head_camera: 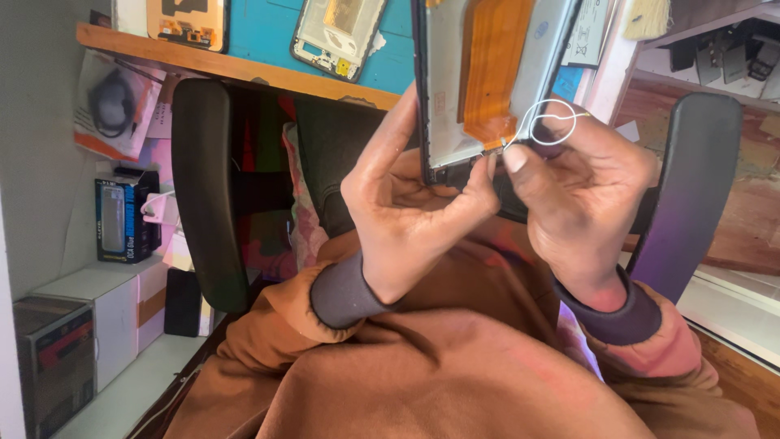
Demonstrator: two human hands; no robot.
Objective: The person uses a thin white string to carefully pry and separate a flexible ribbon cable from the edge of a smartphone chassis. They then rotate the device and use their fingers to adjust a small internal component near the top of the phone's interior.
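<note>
The phone screen assembly [479,81] stands upright above the lap, long axis running up out of view, orange flex cable [491,65] facing the person. The left hand [406,211] grips its lower corner from the left, fingers curled around the edge. The right hand [581,187], equally close, pinches a thin looped wire [552,122] whose tip meets the assembly's bottom edge, just beside the left thumb

two hands [406,203], one phone screen assembly [479,81], one wire loop [546,122], two armrests [207,187]
</note>
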